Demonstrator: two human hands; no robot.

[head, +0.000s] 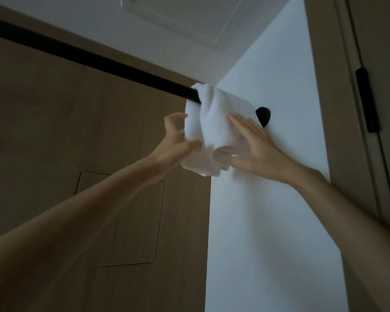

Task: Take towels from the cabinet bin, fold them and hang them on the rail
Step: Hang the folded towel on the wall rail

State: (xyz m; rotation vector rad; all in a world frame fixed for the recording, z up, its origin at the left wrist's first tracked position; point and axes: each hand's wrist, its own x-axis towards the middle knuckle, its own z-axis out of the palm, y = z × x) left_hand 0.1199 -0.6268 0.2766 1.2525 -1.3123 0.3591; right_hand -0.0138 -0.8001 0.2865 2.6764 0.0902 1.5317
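The two bare forearms fill the foreground, reaching up and away from the camera toward the white towel (214,122). It hangs draped over the black rail (77,52), at the rail's far end just beside the round wall mount (263,115) on the white wall (268,221). The drape looks uneven. The cloth is bunched into a narrow knot where it crosses the bar, and the lower hem sags in loose, lopsided folds. If both hands let go now, I judge the heavier front side could drag the towel off the rail. A downward tug while smoothing would have the same effect, since so little cloth seems to sit over the bar. The towel is also crowded against the mount, so it may hang creased rather than flat. The left hand (178,136) is at the towel's left edge, fingers spread and curled, thumb lying across the lower front. The hand is blurred, so I cannot tell whether it actually pinches the cloth or only touches it. The right hand (254,145) is spread flat, its straight fingers pressed on the towel's right face and its thumb under the drooping hem, holding nothing closed.
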